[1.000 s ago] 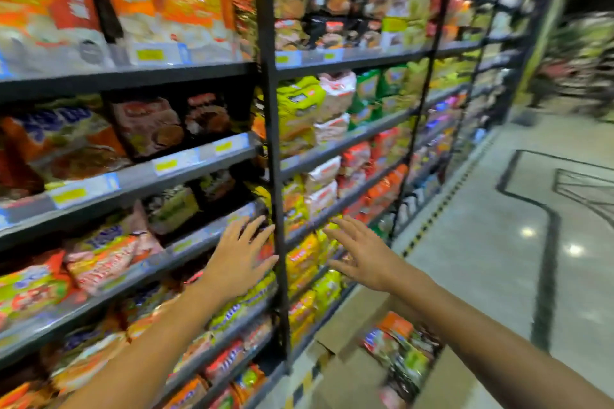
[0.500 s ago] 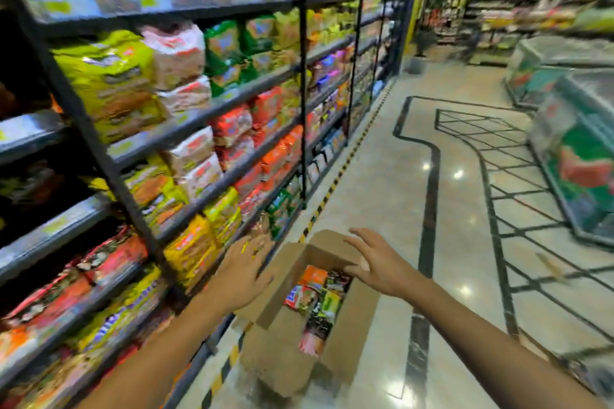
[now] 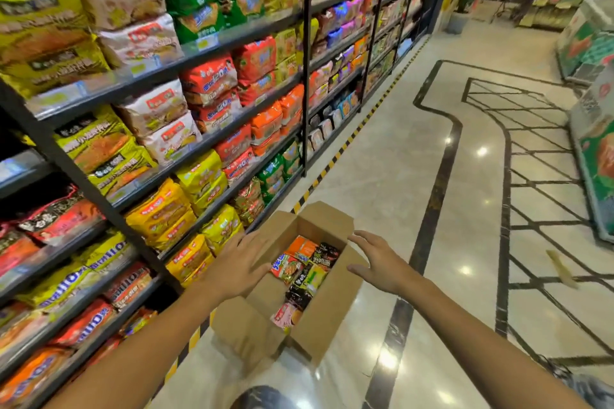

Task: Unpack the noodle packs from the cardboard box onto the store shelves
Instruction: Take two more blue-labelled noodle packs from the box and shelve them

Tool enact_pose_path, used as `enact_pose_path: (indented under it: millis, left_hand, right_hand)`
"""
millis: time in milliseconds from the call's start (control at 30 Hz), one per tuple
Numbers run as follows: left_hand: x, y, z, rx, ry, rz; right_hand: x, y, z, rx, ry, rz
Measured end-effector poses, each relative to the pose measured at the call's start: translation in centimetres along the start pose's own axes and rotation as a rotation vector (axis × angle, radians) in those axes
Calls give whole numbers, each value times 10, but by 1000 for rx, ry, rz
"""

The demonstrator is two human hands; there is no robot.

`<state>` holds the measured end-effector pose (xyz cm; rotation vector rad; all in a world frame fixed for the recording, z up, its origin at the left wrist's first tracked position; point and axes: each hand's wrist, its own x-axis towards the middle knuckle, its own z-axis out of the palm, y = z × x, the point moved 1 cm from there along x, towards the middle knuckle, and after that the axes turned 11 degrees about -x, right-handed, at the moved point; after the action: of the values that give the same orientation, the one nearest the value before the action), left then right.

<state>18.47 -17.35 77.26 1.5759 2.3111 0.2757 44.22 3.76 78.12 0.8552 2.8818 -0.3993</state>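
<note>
Below both hands, on the floor, the cardboard box (image 3: pixel 309 279) is seen open, noodle packs (image 3: pixel 304 271) inside. Fingers spread, nothing held; left hand (image 3: pixel 241 267) judged nearer the packs than right hand (image 3: pixel 378 262).

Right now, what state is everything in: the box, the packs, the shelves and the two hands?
Cardboard box: on the floor, flaps open.
Noodle packs: lying inside the box, none picked up.
Store shelves: stocked with packs.
Left hand: fingers straight, over the box's left flap, holding nothing.
Right hand: fingers spread, over the box's right edge, holding nothing.
</note>
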Motion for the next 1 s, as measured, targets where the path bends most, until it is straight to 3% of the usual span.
enact_pose_path:
  millis: [200, 500, 867, 1000]
  left_hand:
    - [54, -54, 28, -67, -28, -96]
    - [164, -122, 83, -288, -201, -139]
    - [258, -156, 111, -394, -229, -286]
    - [284, -158, 126, -448, -133, -320]
  right_hand:
    - [91, -3, 17, 35, -74, -63]
    - [213, 32, 47, 43, -208, -10]
    - [334, 60, 75, 100, -318, 17]
    - [382, 83, 98, 102, -392, -14]
